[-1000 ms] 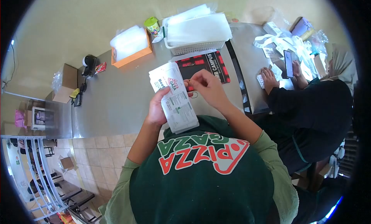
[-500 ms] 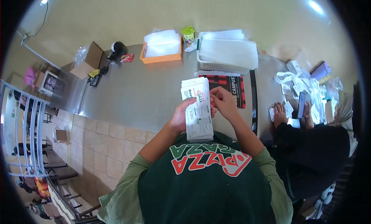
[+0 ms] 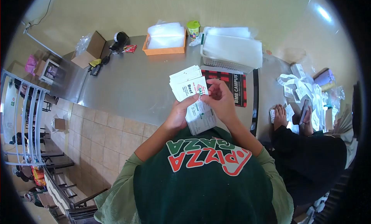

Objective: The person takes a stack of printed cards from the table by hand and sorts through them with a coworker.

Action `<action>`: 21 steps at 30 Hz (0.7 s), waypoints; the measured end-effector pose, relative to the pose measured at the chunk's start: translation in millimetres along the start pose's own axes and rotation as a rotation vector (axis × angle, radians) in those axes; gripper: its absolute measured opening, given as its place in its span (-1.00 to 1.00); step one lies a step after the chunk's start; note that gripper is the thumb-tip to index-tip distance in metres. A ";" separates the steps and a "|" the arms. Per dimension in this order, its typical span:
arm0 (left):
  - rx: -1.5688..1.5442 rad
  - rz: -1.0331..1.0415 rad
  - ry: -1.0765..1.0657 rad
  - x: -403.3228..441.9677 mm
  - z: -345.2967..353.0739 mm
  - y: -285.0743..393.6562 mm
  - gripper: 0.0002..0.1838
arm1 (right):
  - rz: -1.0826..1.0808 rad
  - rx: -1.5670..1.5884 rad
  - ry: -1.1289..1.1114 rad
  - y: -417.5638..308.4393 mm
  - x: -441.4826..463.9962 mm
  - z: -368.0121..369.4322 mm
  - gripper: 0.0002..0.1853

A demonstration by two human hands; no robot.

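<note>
Leaning left now, that stack of Pizza Gaza "Beef" labels (image 3: 201, 119) has swung out of line, its top edges fanned wider than half a second ago, and the right hand (image 3: 225, 102) has come across from the side onto the printed face! Left hand (image 3: 179, 113) has the grip: thumb laid over the front, the rest tucked behind, pinching the pack around its middle. On the right, the thumb presses in beside the left one, fingers curled; something thin and pale sits between the tips, too small to make out, and whether those fingers pinch the labels themselves I cannot tell.

Up in the air goes the action, at the near edge of the steel table (image 3: 127, 82), just in front of the green apron (image 3: 205, 197), with the plaid-edged BMB CAMPUS board (image 3: 238, 88) just beyond. Light stuff, by the look of it: thin, springy, probably slick sheet on sheet, so apt to slide apart or crease. Best hold? Flat across the middle, thumb on top, fingers spread beneath, both long edges kept square.
</note>
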State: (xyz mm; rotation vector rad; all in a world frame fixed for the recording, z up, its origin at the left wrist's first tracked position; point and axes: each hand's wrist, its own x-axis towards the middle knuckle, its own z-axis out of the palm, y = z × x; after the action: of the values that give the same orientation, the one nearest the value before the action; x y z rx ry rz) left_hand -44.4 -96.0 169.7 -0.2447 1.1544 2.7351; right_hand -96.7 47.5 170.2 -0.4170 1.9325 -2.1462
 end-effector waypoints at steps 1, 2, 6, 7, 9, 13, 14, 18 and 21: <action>-0.020 -0.014 -0.008 -0.5 -3.0 -0.5 -0.56 | 0.027 -0.003 0.012 4.9 0.2 -5.6 -0.52; -0.036 -0.030 -0.018 -0.5 -5.3 -1.4 -0.57 | 0.051 -0.003 0.026 7.8 0.3 -11.8 -0.55; 0.027 -0.079 0.024 0.6 -5.6 -7.5 -0.54 | 0.056 -0.014 0.032 4.6 -8.6 -14.2 -0.64; 0.086 -0.076 0.035 0.5 -1.1 -7.2 -0.52 | 0.040 -0.072 0.069 5.8 -12.1 -12.8 -0.65; 0.141 -0.092 0.040 1.4 4.8 -5.3 -0.50 | 0.009 -0.190 0.139 8.8 -20.5 -10.0 -0.69; 0.071 -0.193 -0.017 5.5 -0.8 -4.9 -0.49 | 0.131 0.023 0.194 13.5 -25.3 -15.4 -0.74; 0.040 -0.228 -0.042 6.4 -2.9 -5.7 -0.48 | 0.157 0.045 0.215 8.7 -26.4 -16.2 -0.76; 0.040 -0.266 -0.022 12.4 -4.2 -11.2 -0.48 | 0.005 -0.075 0.339 24.7 -28.0 -17.1 -0.81; -0.017 -0.271 -0.044 16.9 -11.2 -12.7 -0.49 | 0.002 0.001 0.334 27.3 -30.3 -17.6 -0.82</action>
State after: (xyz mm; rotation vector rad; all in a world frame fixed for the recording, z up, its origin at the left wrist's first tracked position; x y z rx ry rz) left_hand -57.2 -93.9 149.7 -0.3167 1.0058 2.5013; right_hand -75.2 71.6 139.6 -0.0561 2.0948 -2.3363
